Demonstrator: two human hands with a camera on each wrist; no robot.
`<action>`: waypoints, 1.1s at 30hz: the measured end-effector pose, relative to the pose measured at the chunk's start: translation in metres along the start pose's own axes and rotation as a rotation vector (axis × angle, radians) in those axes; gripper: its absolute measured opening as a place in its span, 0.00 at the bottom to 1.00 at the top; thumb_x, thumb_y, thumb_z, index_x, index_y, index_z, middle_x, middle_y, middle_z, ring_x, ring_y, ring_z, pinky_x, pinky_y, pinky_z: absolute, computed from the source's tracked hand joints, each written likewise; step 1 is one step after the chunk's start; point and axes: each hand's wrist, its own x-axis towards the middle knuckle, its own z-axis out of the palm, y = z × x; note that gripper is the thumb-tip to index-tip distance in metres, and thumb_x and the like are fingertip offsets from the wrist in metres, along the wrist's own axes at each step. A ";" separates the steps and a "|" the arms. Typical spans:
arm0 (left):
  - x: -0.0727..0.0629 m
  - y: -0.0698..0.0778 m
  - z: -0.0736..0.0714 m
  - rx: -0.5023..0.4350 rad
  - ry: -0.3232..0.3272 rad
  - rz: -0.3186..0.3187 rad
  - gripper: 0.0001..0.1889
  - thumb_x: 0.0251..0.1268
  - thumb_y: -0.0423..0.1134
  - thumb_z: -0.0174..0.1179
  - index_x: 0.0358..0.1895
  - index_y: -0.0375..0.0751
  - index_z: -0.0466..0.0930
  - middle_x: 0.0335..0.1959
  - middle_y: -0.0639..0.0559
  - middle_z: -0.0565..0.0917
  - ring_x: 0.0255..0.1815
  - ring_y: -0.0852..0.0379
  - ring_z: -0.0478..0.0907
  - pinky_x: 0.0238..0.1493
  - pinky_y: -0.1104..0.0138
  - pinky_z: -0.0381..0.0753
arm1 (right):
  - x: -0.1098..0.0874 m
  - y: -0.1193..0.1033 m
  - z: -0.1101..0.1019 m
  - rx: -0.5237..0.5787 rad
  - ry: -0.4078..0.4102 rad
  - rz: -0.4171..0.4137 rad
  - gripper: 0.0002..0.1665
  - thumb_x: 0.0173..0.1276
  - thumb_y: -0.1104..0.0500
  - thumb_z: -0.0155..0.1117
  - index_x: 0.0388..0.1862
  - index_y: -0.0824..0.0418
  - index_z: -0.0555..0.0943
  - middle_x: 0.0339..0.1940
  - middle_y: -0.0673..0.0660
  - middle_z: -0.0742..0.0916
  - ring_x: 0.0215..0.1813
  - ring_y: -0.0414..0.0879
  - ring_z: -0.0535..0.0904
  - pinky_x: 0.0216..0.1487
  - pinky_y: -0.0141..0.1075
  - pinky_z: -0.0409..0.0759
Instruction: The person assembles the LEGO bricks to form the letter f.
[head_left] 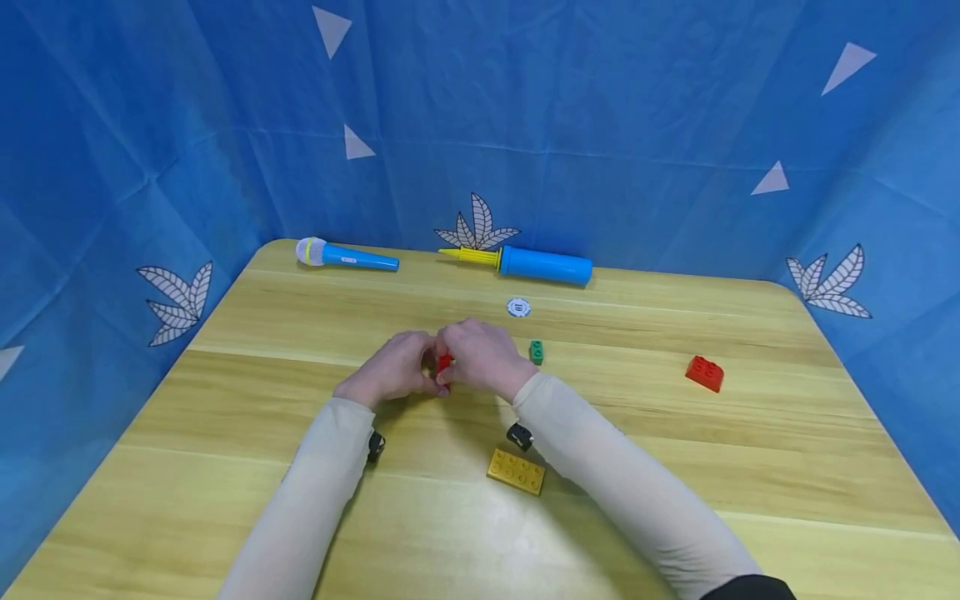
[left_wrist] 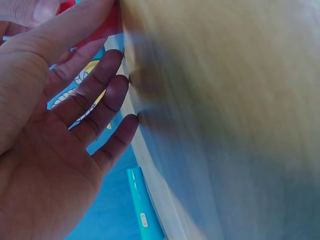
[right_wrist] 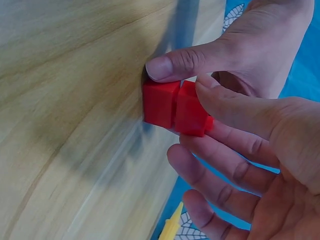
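Note:
My left hand (head_left: 393, 367) and right hand (head_left: 482, 357) meet over the middle of the table. In the right wrist view, two red toy bricks sit side by side at a slight angle, a thin gap showing between them. The left thumb presses along the top of one red brick (right_wrist: 161, 104), close to the tabletop. Between thumb and forefinger, the right hand pinches the other red brick (right_wrist: 191, 109), its remaining fingers spread loosely below. From the left wrist, part of a red brick (left_wrist: 107, 27) shows behind the thumb, while the other left fingers extend loosely with their tips near the table.
A green brick (head_left: 536, 352) stands right of the hands, a yellow brick (head_left: 516, 472) nearer, and another red brick (head_left: 705, 373) far right. Behind lie a round chip (head_left: 518, 307), a blue toy microphone (head_left: 352, 257) and a blue-yellow hand pump (head_left: 543, 265). Blue cloth (head_left: 600, 125) encloses the table.

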 end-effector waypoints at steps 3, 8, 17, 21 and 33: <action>-0.001 0.000 0.000 0.001 -0.001 0.000 0.16 0.47 0.41 0.79 0.37 0.47 0.82 0.30 0.58 0.80 0.34 0.55 0.74 0.41 0.63 0.75 | 0.000 0.000 0.001 0.004 0.009 -0.001 0.15 0.57 0.52 0.79 0.41 0.55 0.87 0.36 0.48 0.86 0.36 0.41 0.77 0.32 0.33 0.77; 0.000 0.000 0.001 0.011 -0.009 -0.005 0.16 0.47 0.41 0.79 0.37 0.47 0.82 0.30 0.58 0.80 0.35 0.55 0.74 0.41 0.63 0.75 | -0.001 0.001 0.003 0.013 0.020 -0.005 0.14 0.57 0.53 0.79 0.39 0.54 0.87 0.36 0.48 0.86 0.36 0.41 0.78 0.30 0.33 0.77; 0.000 0.001 0.001 0.012 -0.006 0.007 0.16 0.47 0.42 0.79 0.36 0.48 0.81 0.31 0.58 0.81 0.35 0.56 0.74 0.43 0.63 0.75 | 0.000 0.003 0.005 0.028 0.026 -0.008 0.13 0.57 0.52 0.79 0.38 0.54 0.87 0.34 0.47 0.85 0.34 0.42 0.77 0.29 0.32 0.76; 0.001 0.001 0.000 0.023 -0.007 0.003 0.16 0.47 0.42 0.79 0.37 0.49 0.82 0.32 0.58 0.81 0.36 0.56 0.75 0.43 0.63 0.75 | -0.001 0.005 0.003 0.050 0.019 -0.002 0.13 0.57 0.53 0.79 0.39 0.54 0.87 0.35 0.47 0.86 0.35 0.41 0.77 0.31 0.32 0.76; 0.002 0.002 0.001 0.025 -0.016 0.006 0.16 0.47 0.41 0.79 0.37 0.47 0.82 0.30 0.59 0.81 0.35 0.56 0.75 0.43 0.63 0.75 | -0.001 0.005 0.007 0.009 0.026 0.012 0.15 0.56 0.51 0.79 0.39 0.54 0.86 0.33 0.47 0.85 0.33 0.42 0.77 0.28 0.31 0.76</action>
